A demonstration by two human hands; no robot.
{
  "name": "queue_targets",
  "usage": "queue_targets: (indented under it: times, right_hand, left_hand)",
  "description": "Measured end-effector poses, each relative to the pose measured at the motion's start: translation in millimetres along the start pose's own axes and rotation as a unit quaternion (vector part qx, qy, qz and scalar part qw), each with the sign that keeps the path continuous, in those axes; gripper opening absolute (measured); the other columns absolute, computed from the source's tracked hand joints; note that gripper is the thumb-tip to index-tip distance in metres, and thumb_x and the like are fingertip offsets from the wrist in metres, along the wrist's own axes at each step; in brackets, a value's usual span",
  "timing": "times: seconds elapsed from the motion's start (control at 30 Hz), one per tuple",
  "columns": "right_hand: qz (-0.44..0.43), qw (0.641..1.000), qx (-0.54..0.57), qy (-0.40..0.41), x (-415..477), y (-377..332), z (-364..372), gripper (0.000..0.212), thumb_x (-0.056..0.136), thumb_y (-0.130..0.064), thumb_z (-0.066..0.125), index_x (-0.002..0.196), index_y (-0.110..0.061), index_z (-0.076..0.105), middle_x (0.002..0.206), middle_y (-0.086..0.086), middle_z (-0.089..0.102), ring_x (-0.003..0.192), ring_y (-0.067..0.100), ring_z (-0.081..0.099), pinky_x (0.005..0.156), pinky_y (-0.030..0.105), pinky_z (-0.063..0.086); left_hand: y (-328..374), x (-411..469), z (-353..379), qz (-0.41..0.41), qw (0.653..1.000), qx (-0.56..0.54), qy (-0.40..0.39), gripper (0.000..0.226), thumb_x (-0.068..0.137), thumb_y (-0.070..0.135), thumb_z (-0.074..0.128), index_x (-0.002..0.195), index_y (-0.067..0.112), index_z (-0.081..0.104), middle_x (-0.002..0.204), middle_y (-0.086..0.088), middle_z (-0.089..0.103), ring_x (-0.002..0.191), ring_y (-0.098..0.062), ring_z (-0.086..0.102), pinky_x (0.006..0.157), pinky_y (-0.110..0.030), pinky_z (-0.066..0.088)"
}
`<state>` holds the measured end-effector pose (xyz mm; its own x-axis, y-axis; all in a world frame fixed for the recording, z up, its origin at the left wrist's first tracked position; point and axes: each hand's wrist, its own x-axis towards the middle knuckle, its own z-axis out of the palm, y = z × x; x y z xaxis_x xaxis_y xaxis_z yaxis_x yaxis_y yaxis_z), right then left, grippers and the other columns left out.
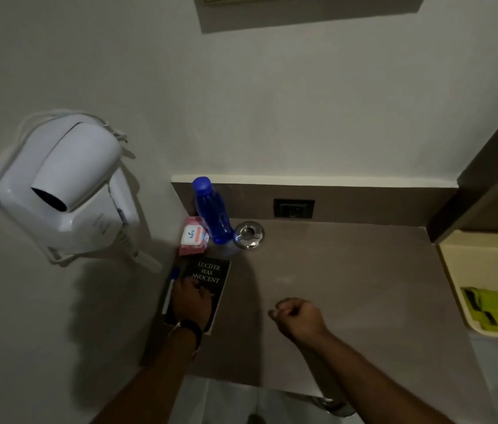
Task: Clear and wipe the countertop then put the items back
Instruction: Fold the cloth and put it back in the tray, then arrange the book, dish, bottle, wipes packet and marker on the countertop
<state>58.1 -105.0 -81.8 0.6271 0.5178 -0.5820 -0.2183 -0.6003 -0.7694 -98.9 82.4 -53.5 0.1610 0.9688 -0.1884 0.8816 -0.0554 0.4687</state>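
Observation:
A black book (211,273) lies at the left end of the brown countertop (348,286), beside a blue-capped pen (170,289) against the wall. My left hand (191,302) rests flat on the book's lower half, fingers spread. Behind the book sit a pink wipes pack (192,237), an upright blue bottle (212,212) and a shiny metal ashtray (248,235). My right hand (298,315) hovers over the middle of the counter, fingers curled in a loose fist with nothing visible in it.
A white hair dryer (67,191) hangs on the left wall above the counter's end. A black socket (293,208) sits in the backsplash. A cream tray (456,270) with a green cloth (492,307) stands at the right edge.

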Motion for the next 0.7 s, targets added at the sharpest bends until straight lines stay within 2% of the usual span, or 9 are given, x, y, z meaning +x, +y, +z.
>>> queue_targets:
  times: [0.07,0.17,0.27,0.43,0.57,0.7]
  right_hand:
    - [-0.001,0.999,-0.033,-0.029,4.8,-13.7,35.0,0.020,0.083,-0.018,0.085,0.098,-0.006,0.078,0.088,0.012,0.076,0.085,0.027,0.073,0.089,0.036,0.059]
    - [-0.003,0.996,-0.068,-0.057,14.2,-31.9,73.7,0.008,0.086,-0.017,0.077,0.092,-0.018,0.072,0.094,0.013,0.077,0.101,0.034,0.075,0.090,0.036,0.059]
    - [0.008,0.998,-0.055,-0.036,24.0,-44.5,104.8,0.011,0.086,-0.020,0.079,0.084,-0.020,0.068,0.094,0.011,0.076,0.104,0.033,0.074,0.095,0.036,0.059]
    - [0.008,0.997,-0.080,-0.005,35.6,-54.8,141.5,0.030,0.082,-0.036,0.083,0.099,-0.012,0.076,0.103,0.006,0.079,0.100,0.024,0.074,0.092,0.030,0.058]
    - [0.005,0.993,-0.116,-0.002,35.6,-61.2,156.9,0.025,0.082,-0.037,0.083,0.094,-0.015,0.077,0.103,0.008,0.080,0.100,0.026,0.075,0.087,0.032,0.058]
    - [0.008,0.990,-0.140,0.023,32.7,-62.0,152.7,0.025,0.089,-0.032,0.076,0.106,-0.013,0.078,0.112,0.009,0.079,0.107,0.028,0.074,0.091,0.031,0.057]
  left_hand:
    - [-11.4,21.2,-9.3,0.007,0.999,0.044,-0.014,0.035,0.100,0.012,0.063,0.131,-0.004,0.061,0.141,-0.024,0.051,0.128,-0.041,0.055,0.111,-0.048,0.044]
    - [-20.8,47.1,-16.1,0.005,0.992,0.110,-0.064,0.055,0.103,0.021,0.062,0.148,-0.006,0.046,0.151,-0.024,0.045,0.140,-0.040,0.047,0.118,-0.045,0.040]
    - [-26.2,64.8,-15.6,0.019,0.984,0.154,-0.085,0.056,0.104,0.026,0.060,0.147,-0.005,0.046,0.151,-0.023,0.048,0.142,-0.037,0.048,0.119,-0.044,0.039]
    - [-29.0,77.4,-3.8,0.047,0.979,0.180,-0.077,0.045,0.106,0.029,0.056,0.139,-0.002,0.056,0.143,-0.020,0.056,0.134,-0.034,0.055,0.114,-0.041,0.044]
    - [-31.7,77.5,7.2,0.038,0.980,0.179,-0.076,0.050,0.106,0.033,0.055,0.140,-0.003,0.056,0.147,-0.022,0.052,0.138,-0.035,0.050,0.120,-0.042,0.037]
    - [-31.5,75.9,8.7,0.027,0.981,0.172,-0.085,0.057,0.105,0.037,0.056,0.146,-0.003,0.051,0.150,-0.023,0.048,0.141,-0.036,0.046,0.123,-0.040,0.033]
